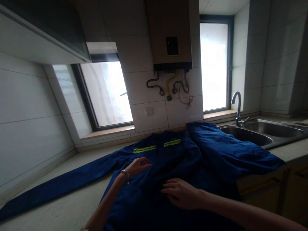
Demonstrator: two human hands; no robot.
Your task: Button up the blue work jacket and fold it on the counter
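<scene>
A dark blue work jacket (175, 162) with two yellow-green stripes across its chest lies spread on the counter, collar toward the wall. One long sleeve (67, 179) stretches out flat to the left. My left hand (137, 166), with a bracelet at the wrist, is over the jacket's left chest just below a stripe; its fingers are loosely bent, thumb apart, holding nothing. Lower and to the right, my right hand (180, 193) rests on or just above the jacket front, fingers stretched and slightly spread. More blue cloth (223, 147) lies at the right, reaching the sink; whether it joins the jacket is unclear.
A double steel sink (276, 128) with a curved tap (237, 107) is set in the counter (84, 195) at the right. A water heater (169, 35) with pipes hangs on the tiled wall above a socket (149, 111). Drawers (262, 189) are below the counter's right front edge.
</scene>
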